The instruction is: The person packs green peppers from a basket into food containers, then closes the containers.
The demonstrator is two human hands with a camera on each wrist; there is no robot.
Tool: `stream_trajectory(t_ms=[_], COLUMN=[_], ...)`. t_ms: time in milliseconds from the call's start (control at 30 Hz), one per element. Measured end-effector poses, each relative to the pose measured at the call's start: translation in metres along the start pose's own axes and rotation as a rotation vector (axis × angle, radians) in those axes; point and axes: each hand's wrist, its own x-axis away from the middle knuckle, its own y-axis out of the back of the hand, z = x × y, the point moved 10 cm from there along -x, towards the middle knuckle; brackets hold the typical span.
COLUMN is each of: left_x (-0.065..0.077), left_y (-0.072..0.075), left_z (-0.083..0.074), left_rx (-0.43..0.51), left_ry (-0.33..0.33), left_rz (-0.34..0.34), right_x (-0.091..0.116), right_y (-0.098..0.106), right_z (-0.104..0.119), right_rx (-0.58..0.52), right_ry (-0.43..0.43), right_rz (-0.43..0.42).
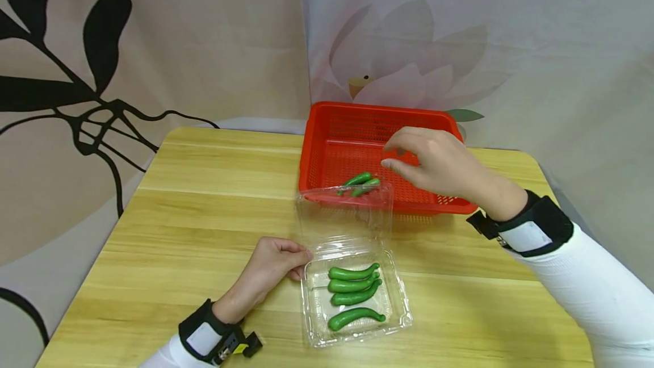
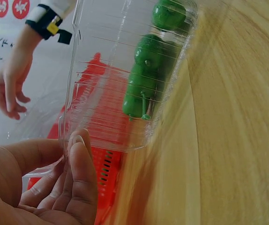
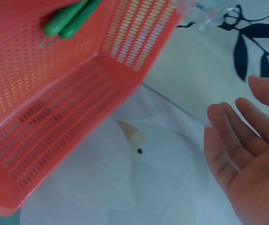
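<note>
A clear plastic clamshell box lies on the table with its lid folded back towards the basket. Several green chili peppers lie side by side inside it, one a little apart at the near side. My left hand pinches the box's left edge near the hinge; the left wrist view shows thumb and fingers on the rim. Over the red basket hovers my right hand, fingers loosely bent and holding nothing. Two green peppers are in the basket's near left corner, partly behind the lid.
The wooden table carries the box and basket. The lid's far edge overlaps the basket's near rim. Behind the table hangs a pale cloth printed with plants and a lotus flower.
</note>
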Motion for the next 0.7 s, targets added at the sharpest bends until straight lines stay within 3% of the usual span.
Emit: stream_trajectory(t_ms=[167, 467, 700], left_x=[0.000, 0.000, -0.001], left_y=[0.000, 0.001, 0.001], left_z=[0.001, 0.001, 0.001], left_rx=[-0.006, -0.009, 0.000], left_ry=[0.004, 0.008, 0.009], left_rz=[-0.003, -0.002, -0.002], right_x=[-0.013, -0.038, -0.051], right_y=[-0.014, -0.053, -0.069], right_z=[-0.024, -0.053, -0.073], right_rx=[0.026, 0.044, 0.052], right_ry=[-0.095, -0.167, -0.249], right_rz=[0.106, 0.304, 0.422])
